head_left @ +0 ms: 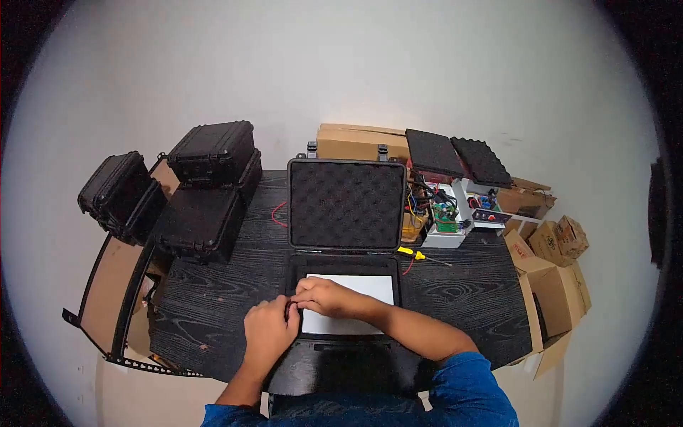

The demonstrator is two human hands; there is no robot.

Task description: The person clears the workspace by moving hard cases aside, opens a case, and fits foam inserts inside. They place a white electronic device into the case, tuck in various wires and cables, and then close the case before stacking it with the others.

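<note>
An open black hard case point(400, 285) stands before me on the dark wood-grain table, its lid raised and lined with egg-crate foam point(346, 206). A flat white panel point(370, 287) lies in the foam-lined base. My left hand point(270, 329) is closed at the left edge of the base, fingers curled. My right hand point(326, 296) reaches across the panel and meets the left one, its fingers also closed. Something dark shows between the two hands at the case's left side; I cannot tell what it is.
A yellow-handled screwdriver point(411, 253) lies right of the case. Behind it are white enclosures with circuit boards and wires point(447, 220) and black foam sheets point(435, 152). Black cases point(196, 220) are stacked at left. Cardboard boxes point(555, 299) stand beyond the table's right edge.
</note>
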